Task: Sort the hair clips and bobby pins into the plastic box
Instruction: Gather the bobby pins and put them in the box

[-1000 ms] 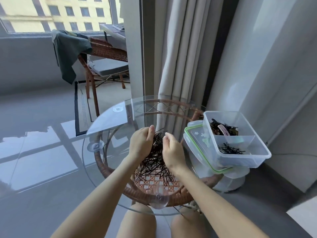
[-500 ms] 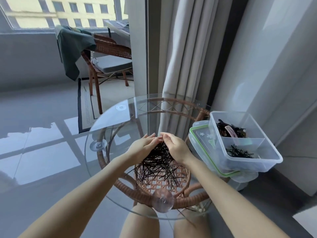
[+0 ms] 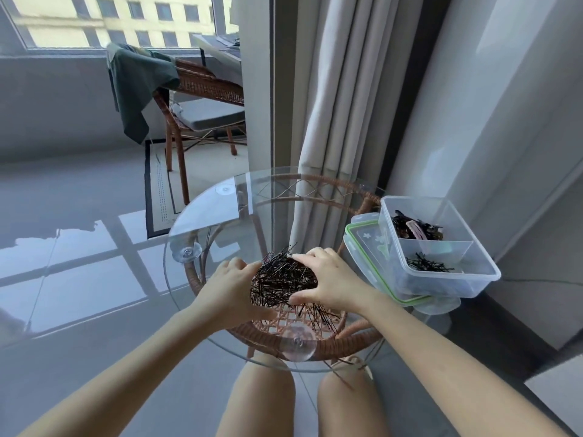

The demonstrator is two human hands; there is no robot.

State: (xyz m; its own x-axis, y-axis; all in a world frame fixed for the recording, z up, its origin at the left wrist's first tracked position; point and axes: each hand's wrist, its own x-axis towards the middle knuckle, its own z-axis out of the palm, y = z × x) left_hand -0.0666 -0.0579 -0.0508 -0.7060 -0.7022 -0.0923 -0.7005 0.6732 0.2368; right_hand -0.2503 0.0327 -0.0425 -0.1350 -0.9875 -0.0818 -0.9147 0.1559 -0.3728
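Bobby pins point(image 3: 282, 280) in grip of L hand point(image 3: 232, 287) & R hand point(image 3: 331, 279) on glass table point(image 3: 220, 222), plastic box point(image 3: 441, 283) alongside.

A round glass table top point(image 3: 220, 222) rests on a woven rattan frame point(image 3: 328, 345), seen through the glass. Clear suction cups point(image 3: 298, 342) sit under the pane at about 6, 9 and 11 o'clock. A dense heap of black bobby pins point(image 3: 280, 282) lies on the glass between the centre and 6 o'clock, with loose pins trailing towards 5 o'clock. At 3 o'clock a green-rimmed lid point(image 3: 362, 247) lies on the edge and overhangs it, with the plastic box point(image 3: 467, 279) on top.
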